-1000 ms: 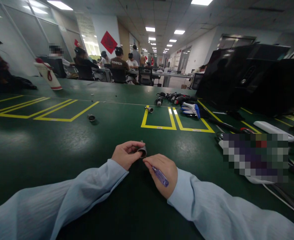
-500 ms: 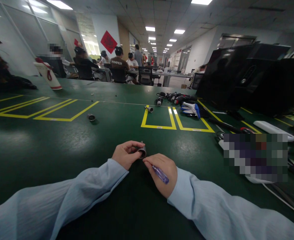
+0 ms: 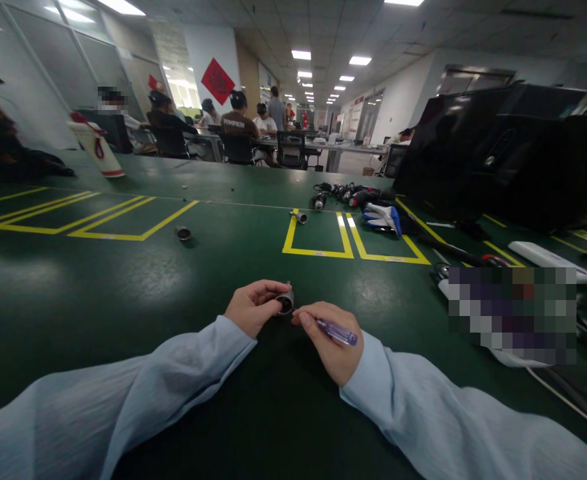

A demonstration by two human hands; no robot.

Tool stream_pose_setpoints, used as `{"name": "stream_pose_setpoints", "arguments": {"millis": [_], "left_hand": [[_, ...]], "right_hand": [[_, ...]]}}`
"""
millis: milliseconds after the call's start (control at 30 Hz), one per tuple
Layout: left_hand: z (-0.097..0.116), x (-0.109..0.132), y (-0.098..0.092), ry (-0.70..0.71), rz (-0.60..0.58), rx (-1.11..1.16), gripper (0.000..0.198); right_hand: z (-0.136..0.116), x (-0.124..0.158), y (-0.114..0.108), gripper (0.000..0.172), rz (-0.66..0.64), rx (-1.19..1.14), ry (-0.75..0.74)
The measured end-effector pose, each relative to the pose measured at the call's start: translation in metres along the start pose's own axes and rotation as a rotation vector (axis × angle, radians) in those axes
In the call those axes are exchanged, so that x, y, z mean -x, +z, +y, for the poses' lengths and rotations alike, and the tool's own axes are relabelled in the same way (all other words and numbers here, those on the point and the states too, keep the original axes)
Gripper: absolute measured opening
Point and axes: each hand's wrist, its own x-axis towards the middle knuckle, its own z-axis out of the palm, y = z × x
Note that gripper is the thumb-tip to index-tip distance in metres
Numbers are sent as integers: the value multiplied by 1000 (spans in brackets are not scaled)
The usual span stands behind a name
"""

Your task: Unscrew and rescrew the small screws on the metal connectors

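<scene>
Between the thumb and fingers of my left hand [image 3: 254, 308] is a small round metal housing [image 3: 286, 303], its dark hollow end turned toward me and to the right. My right hand [image 3: 330, 340] pinches a small screwdriver with a clear purple handle [image 3: 338, 331]. The handle slants down to the right across the back of the hand. At the rim of the housing the fingertips of my right hand come close, and the screwdriver's tip there is too small to make out. Both hands are just above the green table [image 3: 198, 287].
A similar metal part [image 3: 183, 233] lies ahead on the left, another metal piece [image 3: 300, 217] inside a yellow-taped box. Farther right are a blue-and-white glove [image 3: 382, 219], corded tools [image 3: 343, 195] and a white power strip [image 3: 548, 262]. A paper cup [image 3: 98, 148] stands far left; people sit beyond.
My right hand has shifted slightly right and the screwdriver handle has swung flatter, pointing more to the right. The metal housing has turned a little, showing more of its open end.
</scene>
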Motion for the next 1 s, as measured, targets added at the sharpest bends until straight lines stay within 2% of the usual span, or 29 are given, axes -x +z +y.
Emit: {"name": "stream_pose_setpoints", "arguments": {"millis": [100,200,333,633,733,900,1000], "left_hand": [[-3,-2,-4,9,-7,13,25],[-5,-4,-6,25,13,46,24],[-6,-3,-6,37,17,57,24],[-7,-2,-6,32,4,65,24],[-7,-2,-7,32,-7,63,26],[-8,-3,-7,20,-18,77,28],[-7,-2,-7,13,-13,99,28]], "right_hand": [[1,1,-3,21,18,-11,60],[13,1,-1,26,37,-106,228],[30,-3,6,32,-10,-218,428],[35,-1,6,30,-79,-134,422],[33,-3,3,32,-84,-138,480],[29,-9,6,37,-63,-432,683],[27,-9,9,36,-61,-674,670]]}}
